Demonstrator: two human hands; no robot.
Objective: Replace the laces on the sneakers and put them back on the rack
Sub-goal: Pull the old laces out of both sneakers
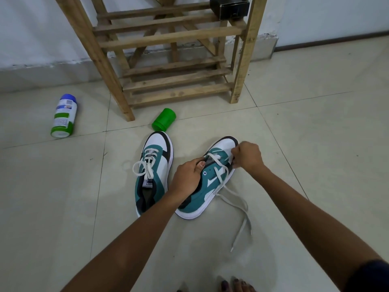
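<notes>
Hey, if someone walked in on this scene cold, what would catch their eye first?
Most likely the two hands at work on the right sneaker at centre: the left hand grips its side while the right hand pinches the lace near the toe. Beside it sits the left sneaker, already tied in a bow, with a bright green jar lying by the wooden rack behind.
</notes>
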